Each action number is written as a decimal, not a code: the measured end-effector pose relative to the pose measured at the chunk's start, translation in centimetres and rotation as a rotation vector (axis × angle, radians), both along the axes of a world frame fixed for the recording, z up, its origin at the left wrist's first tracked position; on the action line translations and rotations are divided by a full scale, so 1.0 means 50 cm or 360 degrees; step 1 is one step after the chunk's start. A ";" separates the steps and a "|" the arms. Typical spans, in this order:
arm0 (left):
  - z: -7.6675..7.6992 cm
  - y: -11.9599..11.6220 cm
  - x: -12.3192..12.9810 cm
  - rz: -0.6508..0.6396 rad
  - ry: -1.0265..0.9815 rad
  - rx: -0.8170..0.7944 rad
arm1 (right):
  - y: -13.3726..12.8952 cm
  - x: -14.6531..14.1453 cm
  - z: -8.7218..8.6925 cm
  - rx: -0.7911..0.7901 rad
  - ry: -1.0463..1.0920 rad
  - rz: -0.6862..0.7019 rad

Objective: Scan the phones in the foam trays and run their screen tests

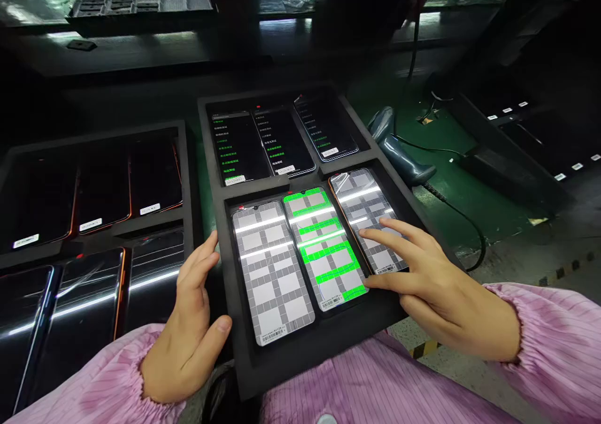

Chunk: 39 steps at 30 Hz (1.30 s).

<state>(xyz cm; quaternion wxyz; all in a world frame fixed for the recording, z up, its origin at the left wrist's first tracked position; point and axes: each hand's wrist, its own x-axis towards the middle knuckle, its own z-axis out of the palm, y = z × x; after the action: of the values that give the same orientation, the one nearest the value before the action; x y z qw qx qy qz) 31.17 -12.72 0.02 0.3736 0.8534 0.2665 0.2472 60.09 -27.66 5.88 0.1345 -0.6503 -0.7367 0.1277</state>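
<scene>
Side by side, a left tray (pixel 188 180) of dark-screened phones stands beside a worker's open left hand (pixel 188 330), its fingertips at the near tray's (pixel 232 299) left edge, gripping nothing. Within the near tray, three upper phones (pixel 235 148) show green and white text; below, the left phone (pixel 275 274) displays a gray-and-white grid, and the middle phone (pixel 328 248) carries green bands over its own. The right hand (pixel 436 286), released and spread, reaches over the middle phone and the grid-lit right phone (pixel 359 201); fingertip contact cannot be told. A scanner (pixel 399 151) lies beside the tray's right edge.
</scene>
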 end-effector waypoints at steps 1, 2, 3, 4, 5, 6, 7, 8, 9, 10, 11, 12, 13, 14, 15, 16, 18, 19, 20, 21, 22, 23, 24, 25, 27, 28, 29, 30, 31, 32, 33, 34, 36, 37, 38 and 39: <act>-0.001 0.000 0.000 0.0002 -0.0003 -0.0006 | 0.004 0.001 0.000 -0.0002 -0.0004 -0.0003; -0.001 0.000 0.000 0.0004 -0.0011 -0.0007 | 0.009 0.002 -0.001 -0.0004 -0.0011 -0.0008; -0.002 0.000 -0.001 0.0005 -0.0016 -0.0008 | 0.015 0.004 -0.001 -0.0008 -0.0021 -0.0015; -0.003 -0.001 -0.002 0.0007 -0.0022 -0.0009 | 0.022 0.005 -0.002 -0.0014 -0.0037 -0.0023; -0.004 -0.002 -0.003 0.0008 -0.0024 -0.0009 | 0.030 0.008 -0.003 -0.0019 -0.0057 -0.0027; -0.004 -0.003 -0.003 0.0009 -0.0024 -0.0007 | 0.039 0.010 -0.004 -0.0023 -0.0078 -0.0025; -0.004 -0.004 -0.004 0.0007 -0.0019 -0.0003 | 0.049 0.014 -0.005 -0.0027 -0.0097 -0.0019; -0.004 -0.005 -0.004 0.0004 -0.0011 0.0007 | 0.060 0.018 -0.006 -0.0031 -0.0116 -0.0011; -0.003 -0.006 -0.003 -0.0001 -0.0004 0.0025 | 0.072 0.023 -0.008 -0.0036 -0.0132 0.0001; -0.003 -0.007 -0.003 -0.0003 0.0002 0.0048 | 0.085 0.029 -0.009 -0.0042 -0.0147 0.0007; -0.002 -0.008 -0.002 -0.0007 0.0008 0.0068 | 0.099 0.035 -0.011 -0.0055 -0.0158 0.0008; -0.001 -0.009 -0.001 -0.0008 0.0013 0.0082 | 0.112 0.041 -0.012 -0.0075 -0.0167 0.0017; 0.000 -0.010 -0.001 -0.0009 0.0018 0.0092 | 0.126 0.047 -0.014 -0.0097 -0.0177 0.0028; 0.000 -0.011 -0.001 -0.0007 0.0022 0.0095 | 0.139 0.052 -0.015 -0.0116 -0.0189 0.0034; 0.000 -0.012 -0.001 -0.0007 0.0027 0.0098 | 0.152 0.057 -0.017 -0.0127 -0.0202 0.0029; 0.000 -0.013 -0.002 -0.0010 0.0031 0.0099 | 0.164 0.060 -0.018 -0.0132 -0.0218 0.0015; -0.002 -0.014 -0.006 -0.0015 0.0039 0.0113 | 0.185 0.064 -0.021 -0.0129 -0.0248 -0.0027; -0.003 -0.014 -0.007 -0.0017 0.0043 0.0121 | 0.195 0.064 -0.023 -0.0121 -0.0255 -0.0047; -0.004 -0.015 -0.009 -0.0015 0.0047 0.0126 | 0.205 0.064 -0.024 -0.0117 -0.0256 -0.0052; -0.005 -0.015 -0.009 -0.0013 0.0050 0.0133 | 0.214 0.064 -0.024 -0.0110 -0.0254 -0.0056; -0.005 -0.015 -0.009 -0.0011 0.0054 0.0137 | 0.222 0.063 -0.024 -0.0112 -0.0250 -0.0061; -0.005 -0.016 -0.008 -0.0008 0.0055 0.0141 | 0.230 0.063 -0.023 -0.0122 -0.0248 -0.0071; -0.004 -0.016 -0.007 -0.0005 0.0055 0.0143 | 0.236 0.061 -0.022 -0.0144 -0.0247 -0.0087; -0.003 -0.016 -0.005 -0.0004 0.0054 0.0145 | 0.242 0.059 -0.020 -0.0172 -0.0251 -0.0104; 0.001 -0.017 -0.001 0.0000 0.0050 0.0148 | 0.251 0.053 -0.016 -0.0215 -0.0266 -0.0134; 0.002 -0.017 0.000 0.0002 0.0047 0.0150 | 0.254 0.048 -0.014 -0.0223 -0.0272 -0.0136; 0.003 -0.018 0.001 -0.0002 0.0045 0.0152 | 0.256 0.042 -0.012 -0.0222 -0.0275 -0.0128; 0.004 -0.018 0.001 -0.0008 0.0044 0.0151 | 0.258 0.036 -0.011 -0.0224 -0.0274 -0.0112; 0.004 -0.019 0.001 -0.0014 0.0043 0.0150 | 0.260 0.028 -0.010 -0.0227 -0.0270 -0.0092; 0.004 -0.019 0.000 -0.0019 0.0043 0.0145 | 0.262 0.020 -0.010 -0.0230 -0.0264 -0.0068; 0.003 -0.019 -0.001 -0.0026 0.0044 0.0135 | 0.264 0.012 -0.010 -0.0233 -0.0260 -0.0043; 0.002 -0.019 -0.001 -0.0029 0.0042 0.0125 | 0.267 0.004 -0.010 -0.0232 -0.0258 -0.0021; -0.001 -0.019 -0.002 -0.0036 0.0029 0.0107 | 0.271 -0.012 -0.010 -0.0218 -0.0257 0.0023; -0.002 -0.019 -0.002 -0.0038 0.0021 0.0096 | 0.273 -0.018 -0.010 -0.0208 -0.0254 0.0046; -0.002 -0.019 -0.002 -0.0040 0.0013 0.0087 | 0.275 -0.024 -0.010 -0.0200 -0.0251 0.0063; -0.003 -0.019 -0.001 -0.0042 0.0008 0.0081 | 0.275 -0.028 -0.010 -0.0192 -0.0249 0.0080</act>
<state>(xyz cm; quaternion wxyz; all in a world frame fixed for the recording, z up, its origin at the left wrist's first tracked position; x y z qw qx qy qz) 31.10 -13.67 -0.11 0.3544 0.8667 0.2497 0.2468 58.70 -13.88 5.37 0.0339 -0.6466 -0.7519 0.1242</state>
